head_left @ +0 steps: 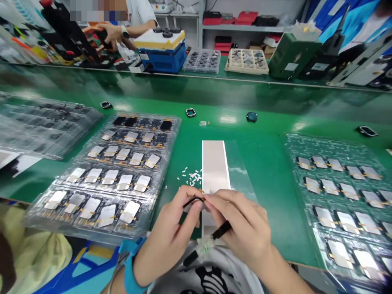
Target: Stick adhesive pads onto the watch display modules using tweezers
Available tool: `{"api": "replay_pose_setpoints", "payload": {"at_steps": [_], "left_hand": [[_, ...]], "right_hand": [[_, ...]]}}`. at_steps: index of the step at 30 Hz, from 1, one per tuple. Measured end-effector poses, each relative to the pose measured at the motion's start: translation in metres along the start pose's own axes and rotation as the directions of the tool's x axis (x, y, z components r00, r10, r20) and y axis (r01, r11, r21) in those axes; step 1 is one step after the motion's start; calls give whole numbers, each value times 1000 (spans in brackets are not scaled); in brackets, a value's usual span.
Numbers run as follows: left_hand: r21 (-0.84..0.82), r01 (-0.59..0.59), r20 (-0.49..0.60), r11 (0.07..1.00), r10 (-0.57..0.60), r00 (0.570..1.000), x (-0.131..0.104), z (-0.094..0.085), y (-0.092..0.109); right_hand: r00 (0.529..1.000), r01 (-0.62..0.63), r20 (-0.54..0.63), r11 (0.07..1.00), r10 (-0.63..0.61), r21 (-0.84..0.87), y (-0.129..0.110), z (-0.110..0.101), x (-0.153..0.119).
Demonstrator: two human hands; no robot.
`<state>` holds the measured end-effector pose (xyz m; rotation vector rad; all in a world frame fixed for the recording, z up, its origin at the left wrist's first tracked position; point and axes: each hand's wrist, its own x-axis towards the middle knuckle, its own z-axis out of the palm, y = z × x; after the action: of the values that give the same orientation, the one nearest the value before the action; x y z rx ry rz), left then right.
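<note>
Both hands met just inside the near edge of the green surface (263, 163), over the lower end of a pale strip (214, 163) that ran straight away from the person. The left hand (171, 232) pinched a small dark part (192, 201) between thumb and fingertips, and the right hand (245, 232) closed around black tweezers (221, 230) whose tip reached that part; how firmly the tips gripped could not be told. A scatter of tiny white bits (191, 176) lay just left of the strip. To the left, a clear tray (39, 204) held five rows of five small screens, its near rim close to the surface's edge; a second clear tray (294, 143) on the right ran out of view at the right border, so its count could not be told. Between the two trays the green lay open around the strip. Farther out, four loose watch cases (190, 112) sat well apart across the middle band, and a stack of empty-looking trays (36, 122) filled the far left. Across the belt another person's hands (108, 32) worked beside a blue box (162, 55).
</note>
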<state>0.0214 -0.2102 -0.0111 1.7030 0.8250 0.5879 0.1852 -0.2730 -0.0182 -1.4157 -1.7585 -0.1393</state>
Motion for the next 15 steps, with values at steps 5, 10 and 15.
{"api": "replay_pose_setpoints", "payload": {"at_steps": [5, 10, 15], "left_hand": [[-101, -15, -99, 995, 5, 995, 6, 12, -13], [-21, -53, -132, 998, 50, 990, 11, 19, -27], [-70, -66, -147, 995, 55, 988, 13, 23, -38]], "right_hand": [[999, -12, 49, 996, 16, -83, 7, 6, -10], [987, -94, 128, 995, 96, -21, 9, 10, -2], [903, -379, 290, 905, 316, 193, 23, 12, 22]]}}
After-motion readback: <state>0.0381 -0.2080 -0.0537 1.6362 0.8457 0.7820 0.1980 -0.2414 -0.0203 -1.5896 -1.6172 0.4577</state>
